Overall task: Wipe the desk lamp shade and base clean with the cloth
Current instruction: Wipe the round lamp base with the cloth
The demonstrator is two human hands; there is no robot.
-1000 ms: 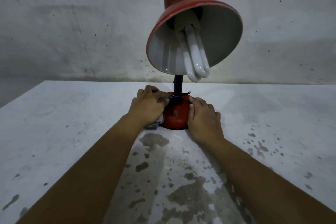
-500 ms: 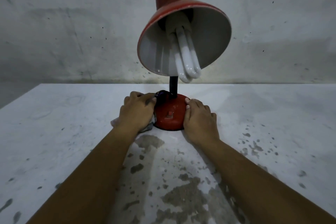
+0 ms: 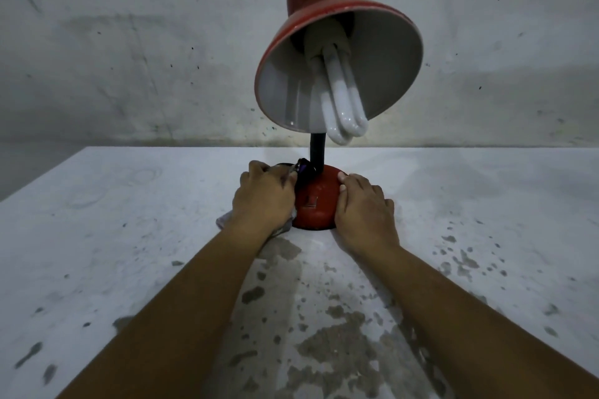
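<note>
Nearest the camera, the white bench (image 3: pixel 97 236) shows worn, blotched patches between the two forearms; both forearms are cut off by the lower frame edge.

Left hand (image 3: pixel 264 199): fingers curled over a cloth (image 3: pixel 223 220) and pressing it against the left side of the lamp base (image 3: pixel 316 204). Most of the cloth is hidden beneath the hand; a pale corner shows at the wrist and a dark bunched part by the stem. Fingertips are out of sight behind the knuckles.

Right hand (image 3: pixel 364 207): fingers lie nearly straight and together, resting against the right side of the base, thumb tip on its upper curve. It holds nothing.

The base is a red dome standing on the bench, mid-frame, between the two hands. A small square mark on its front is too dim to identify.

Black stem (image 3: pixel 317 152) rises from the base; its upper part is hidden behind the shade (image 3: pixel 392 58). The shade is red outside, pale inside, tilted toward the camera, with a white tube bulb (image 3: pixel 343 104) protruding past its rim.

Behind, a stained grey wall (image 3: pixel 129 42).
</note>
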